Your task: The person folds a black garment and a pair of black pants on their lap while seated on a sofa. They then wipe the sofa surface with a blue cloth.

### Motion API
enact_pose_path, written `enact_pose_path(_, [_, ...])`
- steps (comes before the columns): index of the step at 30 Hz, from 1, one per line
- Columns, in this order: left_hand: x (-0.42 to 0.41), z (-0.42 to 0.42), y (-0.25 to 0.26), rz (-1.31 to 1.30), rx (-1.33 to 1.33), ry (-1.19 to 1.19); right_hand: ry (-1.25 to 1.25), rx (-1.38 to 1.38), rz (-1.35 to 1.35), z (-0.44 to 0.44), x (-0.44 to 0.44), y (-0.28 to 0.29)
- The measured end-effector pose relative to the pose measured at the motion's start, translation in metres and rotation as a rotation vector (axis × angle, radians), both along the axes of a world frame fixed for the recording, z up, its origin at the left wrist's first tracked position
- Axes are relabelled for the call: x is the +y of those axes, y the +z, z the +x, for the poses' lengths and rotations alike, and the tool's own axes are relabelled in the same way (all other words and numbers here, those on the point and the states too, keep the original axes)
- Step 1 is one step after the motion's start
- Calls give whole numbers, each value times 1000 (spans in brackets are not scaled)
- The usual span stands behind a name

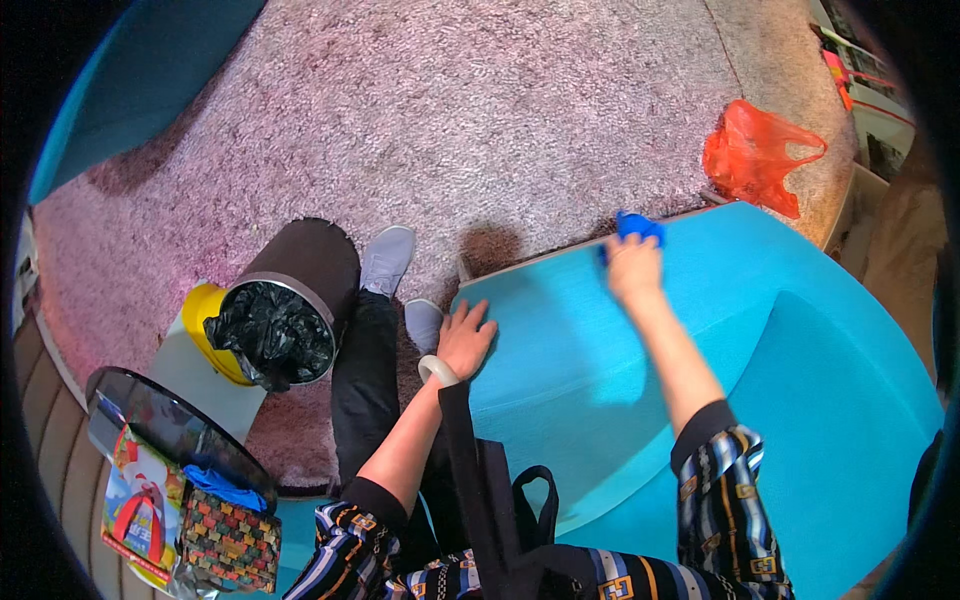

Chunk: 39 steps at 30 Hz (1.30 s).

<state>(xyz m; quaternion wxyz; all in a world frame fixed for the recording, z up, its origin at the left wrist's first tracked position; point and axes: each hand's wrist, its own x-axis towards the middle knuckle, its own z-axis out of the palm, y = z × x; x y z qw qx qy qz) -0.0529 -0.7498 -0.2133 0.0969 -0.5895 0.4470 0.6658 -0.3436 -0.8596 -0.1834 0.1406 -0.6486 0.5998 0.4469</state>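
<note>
A turquoise upholstered chair (547, 337) with a curved back spreads out before me on the right. My right hand (634, 270) presses a bunched blue cloth (640, 225) against the far edge of its seat. The hand is slightly blurred, and its palm and part of the cloth are hidden. Flat on the seat's near left corner rests my left hand (463, 341), fingers spread and holding nothing. A pale bangle (438, 370) circles the left wrist.
Left of my legs, a dark bin (304, 251) lined with a black bag (274, 334) stands by a yellow object (201, 322). A red plastic bag (750, 157) lies on the shaggy carpet (510, 112). A round dark glass tabletop (180, 420) bears a colourful bag (142, 495).
</note>
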Motion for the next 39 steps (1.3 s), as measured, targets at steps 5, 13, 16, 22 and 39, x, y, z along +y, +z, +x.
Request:
enact_pose_path(5, [-41,-24,34,-20,122,-402,-63,-682,22,105,30,65])
enact_pose_path(13, [-63,-39,50,-46,372,-435,-6,-109,-160,-116,-22,100])
enact_pose_path(16, [-64,-46,52,-58,404,-466,-226,-91,-348,-167,-10,132])
enact_pose_path(22, [-40,-62,93,-175,-5,-382,-140,-380,-327,3,44,125])
enact_pose_path(39, [-52,-181,105,-744,-108,-289,-319,-109,-534,-161,9,131])
